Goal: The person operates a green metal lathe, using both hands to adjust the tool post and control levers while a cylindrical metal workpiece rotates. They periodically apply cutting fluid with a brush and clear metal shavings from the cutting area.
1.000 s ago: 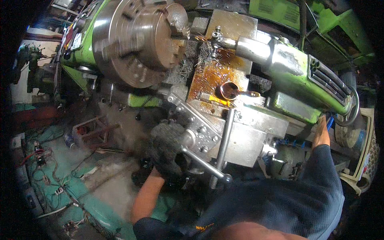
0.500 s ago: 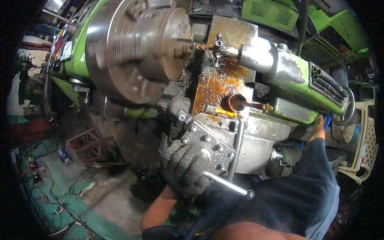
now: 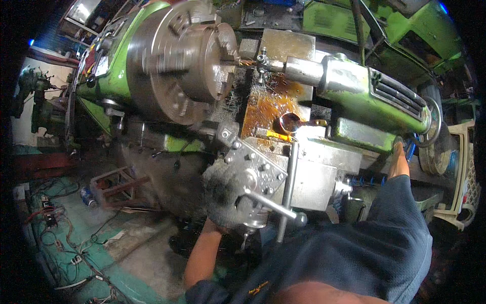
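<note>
head view, looking down on a green metal lathe (image 3: 354,96).

left hand (image 3: 225,197): in a grey knit work glove, low centre, fingers curled shut around the hub of the carriage handle (image 3: 276,207), a steel lever with a ball end pointing lower right. bare forearm rising from the lower edge.

right hand (image 3: 399,159): at right, bare, reaching up to the tailstock handwheel (image 3: 430,126); fingertips at the wheel's lower rim, mostly hidden behind it, grip not discernible. dark blue sleeve (image 3: 364,243) filling the lower right.

carriage block (image 3: 309,172): grey steel, bolted plate on its front face, directly right of the gloved hand; a long straight steel lever (image 3: 287,187) hanging down across it.

chuck (image 3: 177,61): large, grey, upper left, jaws blurred. workpiece end just beside the drill tip (image 3: 248,62).

tailstock (image 3: 349,86): green and steel, upper right, quill pointing left toward the chuck.

carriage top: orange-brown oil film (image 3: 268,104), metal swarf along its left edge, a small round metal cup (image 3: 289,121) standing in the oil, a yellow-handled tool (image 3: 276,135) lying just below the cup.

floor (image 3: 76,238): teal, lower left, with loose cables and a small blue can (image 3: 87,196).

cream plastic chair (image 3: 463,172): far right edge.
</note>
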{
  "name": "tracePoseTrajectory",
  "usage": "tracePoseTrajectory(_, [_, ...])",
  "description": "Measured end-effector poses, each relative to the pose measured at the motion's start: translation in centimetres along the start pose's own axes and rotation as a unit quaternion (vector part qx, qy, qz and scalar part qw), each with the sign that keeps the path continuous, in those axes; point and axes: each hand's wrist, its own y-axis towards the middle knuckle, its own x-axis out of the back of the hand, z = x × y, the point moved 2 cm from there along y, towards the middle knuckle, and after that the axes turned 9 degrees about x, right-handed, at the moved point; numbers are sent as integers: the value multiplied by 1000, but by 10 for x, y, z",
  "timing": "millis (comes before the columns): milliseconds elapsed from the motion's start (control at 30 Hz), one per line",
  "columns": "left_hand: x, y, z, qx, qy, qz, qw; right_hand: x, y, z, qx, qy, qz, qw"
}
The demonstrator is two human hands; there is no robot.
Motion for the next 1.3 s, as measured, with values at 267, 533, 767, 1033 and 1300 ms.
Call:
tracePoseTrajectory(267, [5,2,-6,-36,-48,-143,988,70,-92,56,128,44,-172,976])
tracePoseTrajectory(533, [6,-6,-6,-49,-67,-126,989,156,-360,243,340,360,-36,868])
tracePoseTrajectory(767, [10,-11,-2,-61,-69,-165,982,209,-533,385,622,242,34,744])
tracePoseTrajectory(1033, [19,-19,-3,-25,-37,-129,991,182,-548,406,600,-43,-76,795])
tracePoseTrajectory(1300, [89,0,49,-189,-106,-113,970,185,-559,395,593,199,-161,764])
